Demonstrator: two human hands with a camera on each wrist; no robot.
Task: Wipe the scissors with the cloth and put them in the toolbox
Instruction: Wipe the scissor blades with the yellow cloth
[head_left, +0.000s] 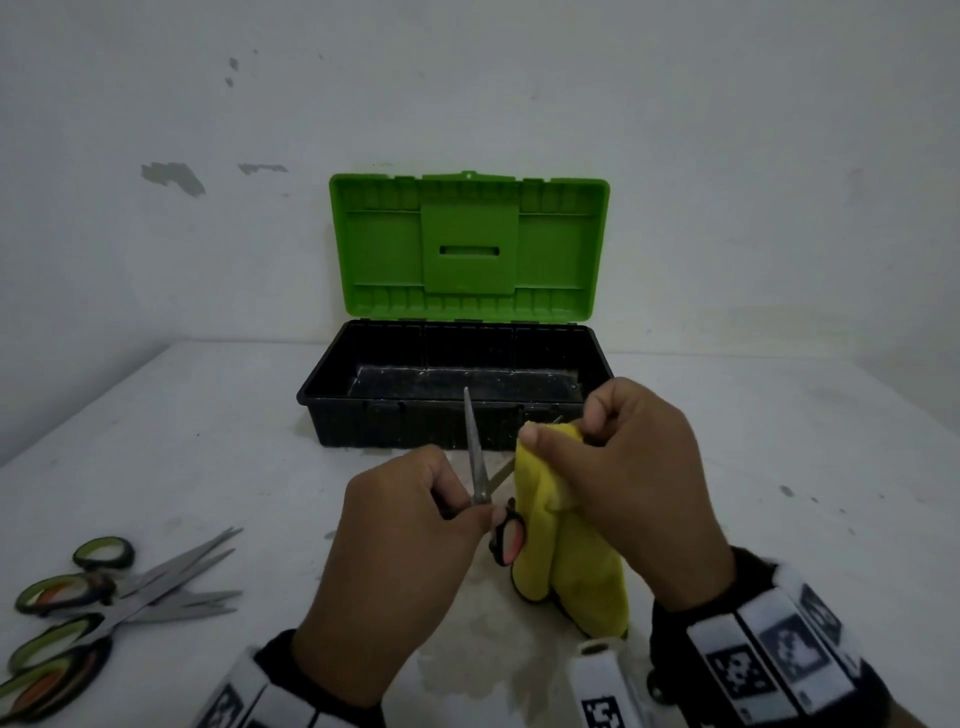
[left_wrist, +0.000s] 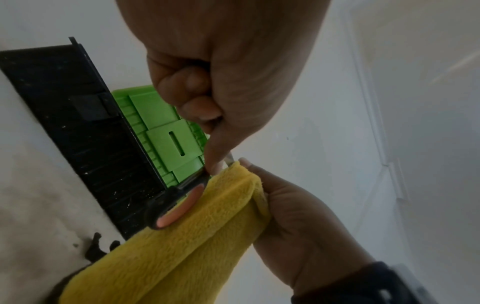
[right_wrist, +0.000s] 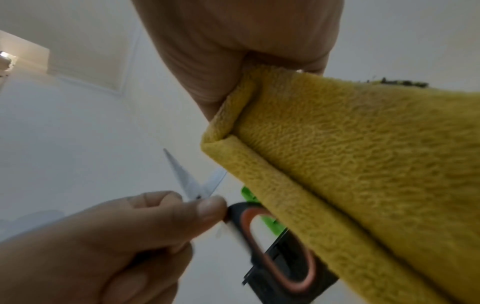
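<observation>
Scissors (head_left: 480, 470) (blades spread) pinched by left hand (head_left: 395, 540); right hand (head_left: 628, 483) clamps cloth (head_left: 566, 545) round blade.

One scissors (head_left: 480, 467) blade mostly hidden inside yellow cloth (head_left: 566, 545) under right hand (head_left: 639, 499); handle blurred.

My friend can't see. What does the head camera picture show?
Two hands work over a white table: the left hand holds open scissors near the pivot, and the right hand pinches a yellow cloth around one blade. Behind them sits an empty black toolbox with its green lid up; more scissors lie at left.
</observation>
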